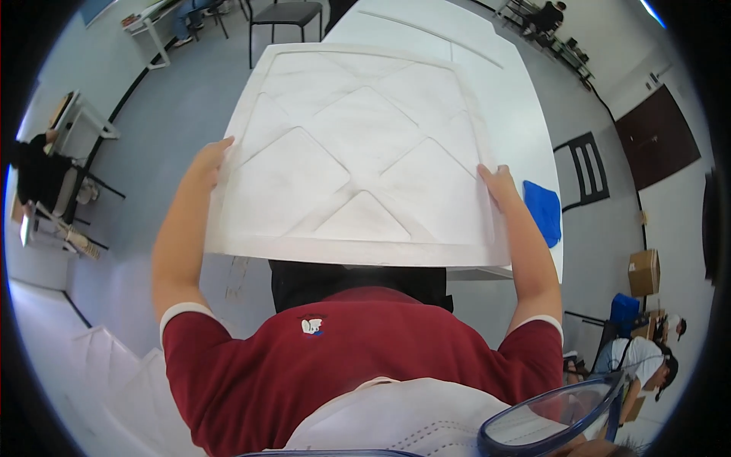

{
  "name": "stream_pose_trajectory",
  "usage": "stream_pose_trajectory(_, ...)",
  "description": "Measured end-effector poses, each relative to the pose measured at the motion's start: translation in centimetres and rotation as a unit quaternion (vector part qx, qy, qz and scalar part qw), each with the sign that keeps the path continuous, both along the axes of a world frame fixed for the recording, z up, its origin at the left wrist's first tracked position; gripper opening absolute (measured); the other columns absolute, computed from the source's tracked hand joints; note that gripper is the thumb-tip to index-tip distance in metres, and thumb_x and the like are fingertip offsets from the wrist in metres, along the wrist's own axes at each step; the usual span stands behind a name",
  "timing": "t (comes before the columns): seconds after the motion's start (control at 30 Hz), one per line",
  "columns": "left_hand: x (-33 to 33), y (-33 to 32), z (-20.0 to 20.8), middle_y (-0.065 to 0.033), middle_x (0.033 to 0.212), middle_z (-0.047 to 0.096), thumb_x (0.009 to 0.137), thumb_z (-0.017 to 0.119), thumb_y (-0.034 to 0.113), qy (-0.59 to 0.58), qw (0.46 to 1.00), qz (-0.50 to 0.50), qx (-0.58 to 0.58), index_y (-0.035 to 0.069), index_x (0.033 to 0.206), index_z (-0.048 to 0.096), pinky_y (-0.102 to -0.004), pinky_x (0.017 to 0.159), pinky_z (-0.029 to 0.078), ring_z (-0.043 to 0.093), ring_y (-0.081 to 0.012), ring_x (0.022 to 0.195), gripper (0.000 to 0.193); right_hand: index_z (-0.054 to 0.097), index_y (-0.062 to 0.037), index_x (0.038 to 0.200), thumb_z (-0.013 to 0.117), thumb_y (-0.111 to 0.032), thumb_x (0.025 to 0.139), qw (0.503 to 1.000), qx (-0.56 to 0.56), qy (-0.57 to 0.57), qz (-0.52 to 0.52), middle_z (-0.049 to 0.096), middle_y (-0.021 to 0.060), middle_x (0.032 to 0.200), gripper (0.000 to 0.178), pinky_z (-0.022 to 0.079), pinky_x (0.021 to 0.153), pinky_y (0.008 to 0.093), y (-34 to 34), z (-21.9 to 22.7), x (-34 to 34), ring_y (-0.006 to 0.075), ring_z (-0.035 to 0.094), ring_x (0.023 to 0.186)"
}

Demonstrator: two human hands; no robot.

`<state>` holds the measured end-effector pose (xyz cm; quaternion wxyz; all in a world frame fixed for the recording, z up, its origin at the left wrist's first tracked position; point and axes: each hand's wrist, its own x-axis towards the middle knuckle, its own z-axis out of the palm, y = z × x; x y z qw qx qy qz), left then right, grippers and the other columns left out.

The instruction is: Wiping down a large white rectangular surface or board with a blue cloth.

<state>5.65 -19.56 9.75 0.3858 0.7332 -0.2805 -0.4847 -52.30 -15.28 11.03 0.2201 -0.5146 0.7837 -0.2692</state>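
A large white square panel (358, 164) with a raised frame and a pattern of crossing diagonal grooves lies in front of me, partly over the white table (525, 114). My left hand (207, 164) grips its left edge, fingers hidden in part behind it and the thumb near the rim. On the opposite side, my right hand (499, 185) is closed around the right edge. Faint grey smudges show along the panel's grooves. Close to my right forearm, a folded blue cloth (542, 213) rests on the table's right side. The panel's underside is hidden.
A thin straight groove or strip (430, 36) runs across the table's far end. A dark chair (285, 15) stands beyond the table and a black slatted chair (582, 171) at its right. People sit at side desks. Cardboard boxes (644, 272) are stacked at the right wall.
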Motion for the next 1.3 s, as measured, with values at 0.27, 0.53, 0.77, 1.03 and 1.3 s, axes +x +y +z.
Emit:
stream_pose_trajectory(0.27, 2.3, -0.6, -1.1, -0.0222, 0.11, 0.056, 0.084, 0.054, 0.036, 0.081, 0.996, -0.025, 0.038, -0.006, 0.113, 0.05, -0.0387, 0.088, 0.041, 0.054, -0.0294, 0.103, 0.051, 0.052, 0.0119, 0.105, 0.06, -0.043, 0.075, 0.981, 0.041, 0.188, 0.025, 0.056, 0.0299, 0.1, 0.063, 0.044, 0.083, 0.0422, 0.3, 0.7, 0.5, 0.0403, 0.054, 0.097)
stream_pose_trajectory(0.53, -1.1, 1.8, 2.2, -0.0222, 0.115, 0.053, 0.082, 0.054, 0.039, -0.008, 0.999, -0.021, 0.043, -0.004, 0.114, 0.05, -0.0392, 0.093, 0.036, 0.052, -0.0297, 0.105, 0.053, 0.054, 0.0094, 0.102, 0.059, -0.043, 0.075, 0.97, -0.019, 0.24, -0.017, 0.053, 0.0306, 0.1, 0.059, 0.041, 0.086, 0.0457, 0.1, -1.7, 0.0, 0.0425, 0.052, 0.096)
stream_pose_trajectory(0.77, 1.5, 0.2, -1.2, -0.0239, 0.13, 0.037, 0.082, 0.055, 0.038, -0.024, 0.999, -0.006, 0.041, -0.005, 0.123, 0.04, -0.0376, 0.099, 0.026, 0.037, -0.0294, 0.12, 0.062, 0.056, 0.0087, 0.097, 0.059, -0.041, 0.076, 0.97, -0.033, 0.239, -0.017, 0.051, 0.0317, 0.099, 0.054, 0.042, 0.084, 0.0459, 0.1, -1.7, 0.3, 0.0428, 0.051, 0.094)
stream_pose_trajectory(1.03, 1.2, 0.1, -0.4, -0.0186, 0.116, 0.053, 0.085, 0.053, 0.034, 0.008, 0.999, -0.05, 0.02, -0.004, 0.115, 0.048, -0.0319, 0.087, 0.041, 0.052, -0.0223, 0.106, 0.049, 0.056, 0.008, 0.095, 0.056, -0.038, 0.081, 0.959, -0.03, 0.281, 0.002, 0.05, 0.0282, 0.099, 0.048, 0.042, 0.081, 0.0466, 0.8, -1.2, 1.2, 0.0408, 0.049, 0.096)
stream_pose_trajectory(1.3, 0.0, 3.3, 3.0, -0.0114, 0.126, 0.044, 0.084, 0.053, 0.035, -0.029, 0.995, -0.068, -0.059, 0.005, 0.124, 0.043, -0.037, 0.096, 0.031, 0.039, -0.0221, 0.118, 0.051, 0.057, -0.0021, 0.108, 0.047, -0.048, 0.083, 0.947, 0.053, 0.316, 0.015, 0.05, 0.0241, 0.109, 0.053, 0.041, 0.085, 0.0473, 0.7, 0.1, 0.1, 0.0393, 0.046, 0.105)
